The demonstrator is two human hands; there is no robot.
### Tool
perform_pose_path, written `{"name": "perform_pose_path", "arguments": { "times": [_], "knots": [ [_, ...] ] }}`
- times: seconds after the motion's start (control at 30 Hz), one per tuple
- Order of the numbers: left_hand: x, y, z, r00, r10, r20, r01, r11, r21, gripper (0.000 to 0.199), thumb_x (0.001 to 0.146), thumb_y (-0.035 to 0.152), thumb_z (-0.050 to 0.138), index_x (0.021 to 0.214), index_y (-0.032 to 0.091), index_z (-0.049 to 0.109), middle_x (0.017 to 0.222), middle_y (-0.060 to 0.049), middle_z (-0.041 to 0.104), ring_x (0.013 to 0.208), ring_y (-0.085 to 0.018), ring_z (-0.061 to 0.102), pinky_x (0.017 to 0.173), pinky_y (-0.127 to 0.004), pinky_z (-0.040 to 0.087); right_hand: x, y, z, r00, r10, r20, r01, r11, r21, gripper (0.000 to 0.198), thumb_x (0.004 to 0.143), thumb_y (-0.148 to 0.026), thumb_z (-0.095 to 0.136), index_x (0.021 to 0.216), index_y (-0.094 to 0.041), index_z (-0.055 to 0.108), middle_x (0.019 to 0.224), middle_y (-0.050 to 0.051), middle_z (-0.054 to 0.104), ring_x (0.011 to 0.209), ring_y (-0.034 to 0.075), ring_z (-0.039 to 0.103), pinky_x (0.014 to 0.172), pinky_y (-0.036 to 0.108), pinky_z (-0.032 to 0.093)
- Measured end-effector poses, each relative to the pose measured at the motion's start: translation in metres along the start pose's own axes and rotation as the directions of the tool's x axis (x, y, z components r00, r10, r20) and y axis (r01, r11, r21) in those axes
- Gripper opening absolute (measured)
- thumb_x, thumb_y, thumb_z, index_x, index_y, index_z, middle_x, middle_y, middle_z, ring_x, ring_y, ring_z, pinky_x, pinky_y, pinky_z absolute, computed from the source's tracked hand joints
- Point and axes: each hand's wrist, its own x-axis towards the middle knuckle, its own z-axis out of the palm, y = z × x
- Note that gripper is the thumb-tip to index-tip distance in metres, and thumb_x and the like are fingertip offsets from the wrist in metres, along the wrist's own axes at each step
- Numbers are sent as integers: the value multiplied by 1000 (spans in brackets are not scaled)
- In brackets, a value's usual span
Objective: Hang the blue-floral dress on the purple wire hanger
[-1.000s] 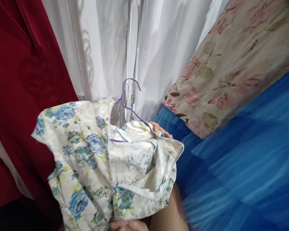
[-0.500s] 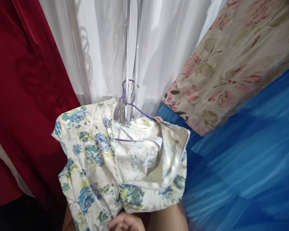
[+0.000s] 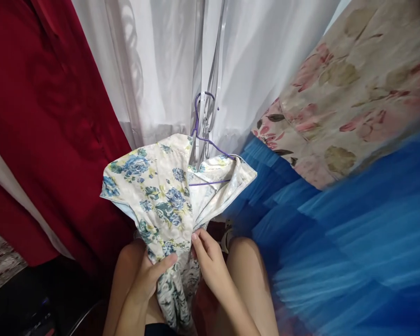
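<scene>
A white dress [image 3: 161, 205] with blue and green flowers hangs on a purple wire hanger [image 3: 196, 120] in front of me. Its back opening gapes at the top, showing pale lining and the hanger's lower bar. Lower down, the fabric narrows and drops between my knees. My left hand [image 3: 152, 275] grips the dress on its left side, thumb lying across the front and the other fingers hidden behind. With thumb and forefinger, my right hand [image 3: 210, 259] pinches the edge at the bottom of the opening. Whether a zipper pull is in that pinch cannot be made out.
The hanger hooks onto a white metal stand [image 3: 205, 109] before a white curtain [image 3: 161, 60]. Red cloth [image 3: 66, 130] hangs at left, above a black surface [image 3: 24, 294]. On the right are a pink-flowered beige cloth [image 3: 322, 121] and layered blue tulle [image 3: 322, 242].
The dress's right half, spread wide before, is now drawn in and its opening is narrower. Both hands now show on the fabric; earlier only one was plainly visible, at the bottom.
</scene>
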Motion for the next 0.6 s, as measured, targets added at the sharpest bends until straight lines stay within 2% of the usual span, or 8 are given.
{"name": "perform_pose_path", "arguments": {
  "times": [0.13, 0.3, 0.37, 0.43, 0.47, 0.5, 0.57, 0.6],
  "knots": [
    [2, -14, 5, 996, 30, -88, -40, 992, -116, 70, 69, 37, 85, 135, 37, 60, 115, -3, 74, 126, -30, 60, 110, -42, 46, 5, -8, -1, 998, 9, 56, -12, 999, 45, 40, 99, -49, 48, 74, -18, 53, 60, -4, 47, 57, 12, 40, 56, 26, 28],
    [3, -26, 20, 997, -32, -67, 20, 984, -175, 75, 68, 38, 85, 137, 32, 56, 122, -8, 71, 122, -31, 63, 107, -43, 48, -7, -7, -5, 997, 19, 75, -28, 992, 124, 37, 98, -50, 50, 82, -18, 57, 66, -1, 54, 64, 14, 48, 61, 26, 36],
    [4, -25, 20, 997, -29, -73, 19, 991, -133, 70, 69, 39, 84, 134, 31, 58, 125, -8, 69, 122, -31, 62, 104, -43, 50, -11, -4, -8, 1000, 6, 29, -9, 994, 108, 34, 98, -48, 52, 83, -18, 58, 69, -1, 55, 66, 15, 50, 63, 26, 37],
    [6, -20, 13, 985, 65, -163, -66, 998, -1, 61, 71, 40, 82, 127, 31, 60, 126, -8, 68, 120, -31, 63, 103, -42, 50, -12, 0, -14, 999, 30, -31, -27, 997, 70, 35, 97, -48, 53, 80, -18, 56, 68, -1, 54, 65, 14, 48, 62, 26, 36],
    [8, -17, 8, 952, 173, -252, -156, 984, 86, 59, 73, 39, 81, 126, 31, 58, 127, -8, 66, 120, -31, 62, 103, -42, 50, -12, 2, -17, 998, 56, -42, -53, 997, 58, 35, 97, -48, 53, 77, -18, 54, 66, -2, 52, 63, 14, 47, 60, 26, 35],
    [10, -13, 2, 874, 323, -363, -271, 944, 187, 58, 74, 38, 81, 126, 31, 56, 127, -7, 64, 120, -29, 61, 104, -42, 49, -12, 3, -20, 996, 90, -29, -88, 995, 55, 36, 97, -47, 53, 74, -19, 52, 64, -2, 51, 61, 13, 45, 59, 26, 34],
    [13, -7, -9, 584, 621, -523, -473, 784, 403, 60, 74, 33, 80, 126, 28, 51, 124, -8, 60, 118, -27, 60, 104, -42, 47, -13, 3, -23, 987, 155, 39, -158, 986, 61, 37, 97, -45, 53, 70, -19, 50, 59, -3, 50, 58, 12, 44, 57, 25, 33],
    [14, -6, -12, 455, 717, -528, -531, 694, 486, 58, 74, 30, 80, 124, 25, 51, 121, -8, 59, 116, -26, 59, 102, -41, 48, -13, 2, -23, 980, 180, 80, -186, 980, 65, 37, 97, -43, 54, 69, -19, 50, 57, -3, 51, 56, 12, 44, 57, 25, 33]
  ]
}}
